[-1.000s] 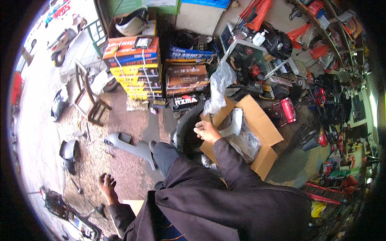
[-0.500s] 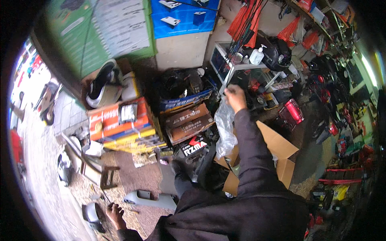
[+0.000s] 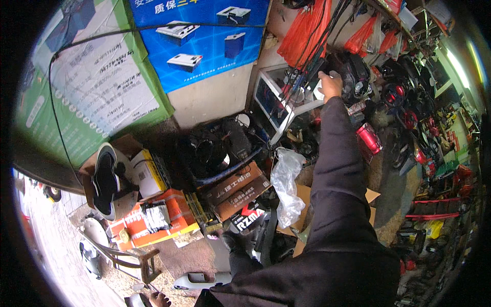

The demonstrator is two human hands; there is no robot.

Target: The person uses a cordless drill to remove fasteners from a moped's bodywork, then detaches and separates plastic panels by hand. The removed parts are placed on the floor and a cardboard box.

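My right hand (image 3: 330, 86) reaches far forward over the white-framed glass case (image 3: 302, 106). Its bent fingers close around the upper part of a white pump bottle (image 3: 318, 93), which is mostly hidden behind the hand. A dark motorcycle helmet (image 3: 356, 77) sits just to the right. Below my right forearm, a crumpled clear plastic bag (image 3: 286, 189) hangs by an opened cardboard box (image 3: 302, 204). My left hand (image 3: 159, 299) hangs low at the bottom edge, partly cut off. Its fingers are loosely bent with nothing visible in them, close to a dark rounded part (image 3: 137, 301).
Brown cartons (image 3: 236, 189) and a black crate-like tub (image 3: 220, 148) stand ahead. At left are an orange box (image 3: 179, 210), a white helmet (image 3: 105, 179) and a wooden stool (image 3: 146, 266). Cables and red bags (image 3: 307, 36) hang above the case. A grey panel (image 3: 199, 280) lies on the floor.
My right hand has moved forward and right, from the top of the plastic bag to the pump bottle. The view has turned, and my left hand now sits lower, at the edge.
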